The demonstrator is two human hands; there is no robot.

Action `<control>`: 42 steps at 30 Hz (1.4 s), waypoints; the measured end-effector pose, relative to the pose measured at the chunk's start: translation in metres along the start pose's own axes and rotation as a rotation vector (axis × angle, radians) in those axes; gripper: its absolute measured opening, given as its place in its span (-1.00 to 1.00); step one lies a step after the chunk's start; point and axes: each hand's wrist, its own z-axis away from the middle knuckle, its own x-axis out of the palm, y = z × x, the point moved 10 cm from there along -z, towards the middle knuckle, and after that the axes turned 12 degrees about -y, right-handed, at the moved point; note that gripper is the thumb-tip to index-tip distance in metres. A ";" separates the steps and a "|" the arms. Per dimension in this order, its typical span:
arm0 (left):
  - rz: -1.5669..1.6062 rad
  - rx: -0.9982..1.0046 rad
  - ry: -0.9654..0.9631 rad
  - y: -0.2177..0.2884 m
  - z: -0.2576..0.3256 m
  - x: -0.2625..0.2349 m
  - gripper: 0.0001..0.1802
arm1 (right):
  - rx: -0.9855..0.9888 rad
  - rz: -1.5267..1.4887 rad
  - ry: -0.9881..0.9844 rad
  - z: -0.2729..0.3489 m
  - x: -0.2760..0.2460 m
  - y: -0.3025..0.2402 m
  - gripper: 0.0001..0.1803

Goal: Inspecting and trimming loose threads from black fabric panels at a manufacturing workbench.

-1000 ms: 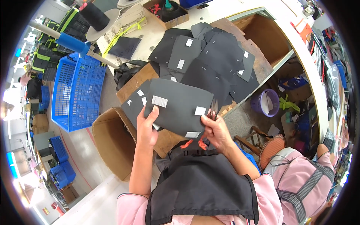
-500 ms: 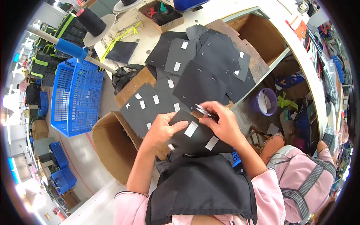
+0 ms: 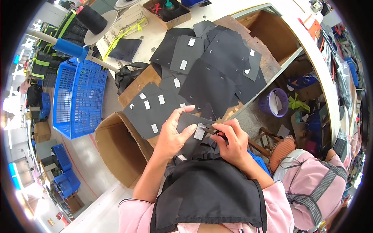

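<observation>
I am looking down on a white worktable [image 3: 163,33] that is carrying a broad spread of black fabric pieces [image 3: 211,64], most of them wearing small white labels. To my left a blue plastic basket [image 3: 79,97] is standing on the floor, and just below the table edge an open cardboard box [image 3: 116,145] is sitting beside it. A second cardboard box [image 3: 272,35] is lying open at the far right of the table, and a purple bucket [image 3: 274,103] is standing on the floor under that side. A person in a pink top [image 3: 311,194] is sitting at my lower right. A black apron [image 3: 210,194] is covering my front.

My left hand [image 3: 173,134] is curling around the near edge of a black fabric piece [image 3: 192,122], thumb on top, holding it up just over the pile. My right hand [image 3: 231,141] is closing tightly on a small pair of snips [image 3: 211,131], whose tips are touching the white label [image 3: 199,131] on that piece, between my two hands.
</observation>
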 end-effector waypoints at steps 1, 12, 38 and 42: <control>-0.079 0.040 -0.005 0.004 0.000 0.000 -0.54 | -0.001 -0.002 -0.001 -0.002 0.000 0.000 -0.64; -0.082 0.033 0.014 0.004 0.003 -0.002 -0.47 | -0.055 0.074 0.064 0.007 -0.008 -0.010 -0.68; -0.027 0.034 0.004 0.008 0.003 0.005 -0.41 | -0.062 0.116 0.067 0.007 0.000 -0.015 -0.66; -0.023 0.039 0.002 0.005 0.003 0.005 -0.41 | -0.072 0.136 0.082 0.008 0.002 -0.013 -0.66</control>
